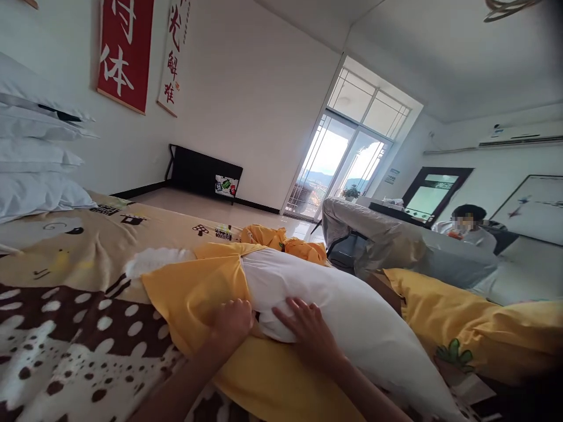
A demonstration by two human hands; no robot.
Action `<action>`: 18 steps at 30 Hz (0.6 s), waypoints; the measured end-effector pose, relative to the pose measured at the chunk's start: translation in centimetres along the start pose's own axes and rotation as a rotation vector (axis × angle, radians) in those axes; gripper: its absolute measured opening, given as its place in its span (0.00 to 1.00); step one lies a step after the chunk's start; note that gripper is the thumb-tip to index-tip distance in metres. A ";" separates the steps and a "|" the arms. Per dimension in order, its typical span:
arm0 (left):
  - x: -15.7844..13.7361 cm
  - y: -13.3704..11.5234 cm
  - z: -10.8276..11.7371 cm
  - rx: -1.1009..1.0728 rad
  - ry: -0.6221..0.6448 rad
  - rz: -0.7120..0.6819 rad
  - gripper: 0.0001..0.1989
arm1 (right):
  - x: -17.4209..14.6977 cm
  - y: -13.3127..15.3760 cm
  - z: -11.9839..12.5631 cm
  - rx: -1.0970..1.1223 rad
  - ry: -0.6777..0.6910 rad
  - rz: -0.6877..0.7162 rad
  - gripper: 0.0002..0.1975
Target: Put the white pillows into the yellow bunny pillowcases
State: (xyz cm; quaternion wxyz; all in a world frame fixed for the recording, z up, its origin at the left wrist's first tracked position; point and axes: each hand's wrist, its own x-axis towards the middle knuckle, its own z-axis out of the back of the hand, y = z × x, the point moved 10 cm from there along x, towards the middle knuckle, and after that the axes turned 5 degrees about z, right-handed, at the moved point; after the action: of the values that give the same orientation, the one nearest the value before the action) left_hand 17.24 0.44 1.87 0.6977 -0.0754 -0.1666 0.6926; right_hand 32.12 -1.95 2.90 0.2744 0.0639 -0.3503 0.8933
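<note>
A white pillow point(343, 293) lies aslant across the bed, its far end inside the mouth of a yellow pillowcase point(197, 287). My left hand point(234, 321) is closed on the pillowcase near its opening, the cloth bunched at the fingers. On the pillow, just right of that opening, rests my right hand point(308, 328), fingers spread and gripping nothing. More yellow cloth point(281, 369) stretches beneath my forearms and under the pillow. How far the pillow reaches inside the case is hidden.
A patterned blanket point(83, 316) covers the bed. White pillows point(39, 155) are stacked at left; a yellow-cased pillow point(466, 322) lies at right. Crumpled orange-yellow cloth point(303, 251) sits at the far edge. Beyond are a plastic-covered piece of furniture point(373, 225) and a seated person point(470, 231).
</note>
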 end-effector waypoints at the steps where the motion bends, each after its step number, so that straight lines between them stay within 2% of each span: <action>1: 0.1 0.1 -0.2 0.001 0.010 -0.005 0.17 | -0.1 -0.1 -0.4 -0.018 -0.006 0.010 0.34; 6: 0.1 0.1 0.0 -0.048 0.000 -0.035 0.17 | 1.4 -0.2 -1.9 -0.004 0.102 0.119 0.28; 9: -0.2 -0.2 1.2 -0.153 -0.045 -0.030 0.18 | 2.6 -1.3 -1.6 0.005 0.206 0.084 0.27; 12: -0.2 -1.1 2.2 -0.281 -0.067 -0.015 0.17 | 4.1 -2.7 -0.2 0.034 0.275 0.031 0.24; 15: 0.1 -2.2 2.9 -0.385 -0.087 -0.013 0.17 | 6.4 -3.4 1.4 0.078 0.272 -0.006 0.21; 18: 0.4 -3.1 3.1 -0.476 -0.104 -0.033 0.18 | 8.2 -2.5 0.7 0.206 0.259 -0.036 0.15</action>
State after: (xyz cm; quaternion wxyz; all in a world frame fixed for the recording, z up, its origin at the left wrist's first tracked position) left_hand 19.08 0.33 5.89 0.6619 -0.1992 -0.3620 0.6254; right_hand 26.54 2.76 7.37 0.3252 -0.0175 -0.2173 0.9202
